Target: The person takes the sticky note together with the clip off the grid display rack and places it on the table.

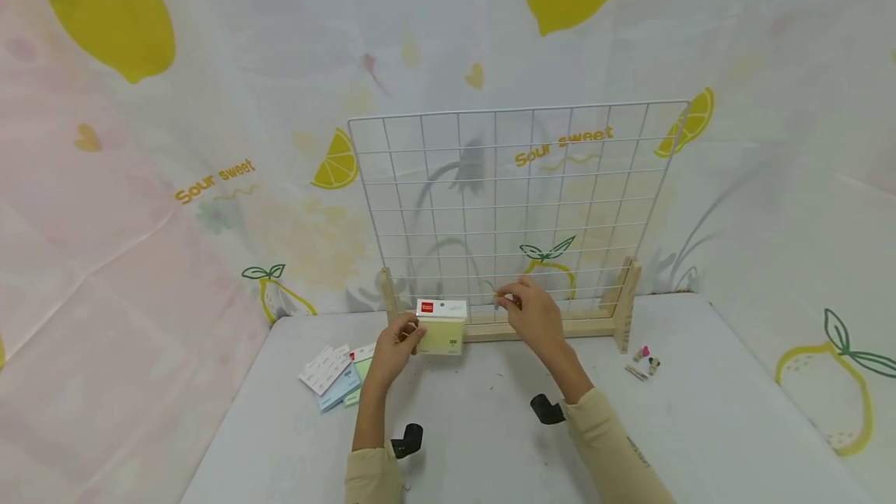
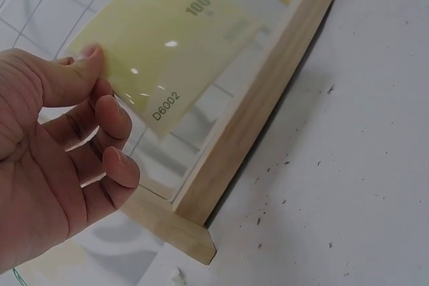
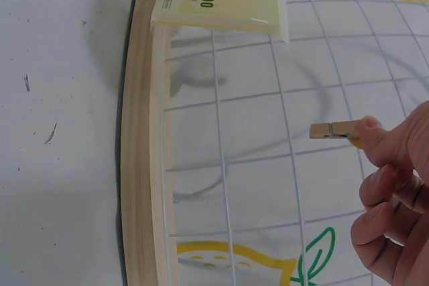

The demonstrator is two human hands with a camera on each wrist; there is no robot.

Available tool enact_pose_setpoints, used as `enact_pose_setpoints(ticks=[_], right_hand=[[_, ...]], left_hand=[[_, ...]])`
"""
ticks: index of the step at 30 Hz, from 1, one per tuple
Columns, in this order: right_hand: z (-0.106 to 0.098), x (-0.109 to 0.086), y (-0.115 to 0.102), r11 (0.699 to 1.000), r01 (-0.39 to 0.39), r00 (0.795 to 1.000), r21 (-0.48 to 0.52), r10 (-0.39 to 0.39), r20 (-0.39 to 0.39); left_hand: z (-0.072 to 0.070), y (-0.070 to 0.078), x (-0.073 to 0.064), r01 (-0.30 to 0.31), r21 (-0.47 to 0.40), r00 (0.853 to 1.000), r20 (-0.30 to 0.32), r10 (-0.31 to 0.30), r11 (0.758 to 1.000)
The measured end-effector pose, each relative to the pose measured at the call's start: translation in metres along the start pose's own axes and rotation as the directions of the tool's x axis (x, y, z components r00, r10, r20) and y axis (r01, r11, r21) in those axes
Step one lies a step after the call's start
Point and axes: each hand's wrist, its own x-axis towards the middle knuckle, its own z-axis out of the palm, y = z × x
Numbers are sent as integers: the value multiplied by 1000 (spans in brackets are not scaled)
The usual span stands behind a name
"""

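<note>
My left hand (image 1: 393,347) pinches a pack of yellow sticky notes (image 1: 442,337) at its left side, thumb in front. In the head view the pack is upright before the lower left of a white wire grid (image 1: 518,110), its white header on top. The left wrist view shows the pack's clear wrapper printed "100" and "D6002". A small wooden clothespin (image 3: 333,130) is pinched between thumb and forefinger of my right hand (image 3: 395,189). That hand (image 1: 535,319) is right of the pack, in front of the grid's lower middle. The clothespin's jaws point toward the grid wires.
A wooden stand (image 1: 588,328) holds the grid upright on the white table (image 1: 483,442). Left lie overlapping packs, white (image 1: 325,370), blue (image 1: 341,391) and green (image 1: 365,368). Right of the stand are small clothespins (image 1: 654,366), one with a pink top. Behind hangs a lemon-print cloth (image 1: 280,45).
</note>
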Motion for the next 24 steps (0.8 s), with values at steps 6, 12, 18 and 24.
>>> enact_pose_setpoints(ticks=[6,12,18,24], right_hand=[[-3,-4,4,1000,-12,1000,15,12,20],[-6,-7,8,999,29,1000,43,-29,0],[-9,-11,15,999,35,999,19,-35,-7],[-12,-17,24,999,40,999,3,-40,-14]], left_hand=[[-3,-1,-2,-9,4,1000,25,9,1000],[-6,-2,-4,-28,19,999,45,27,999],[-11,-1,-5,-28,23,998,54,27,999],[-14,2,-8,-29,5,998,63,29,1000]])
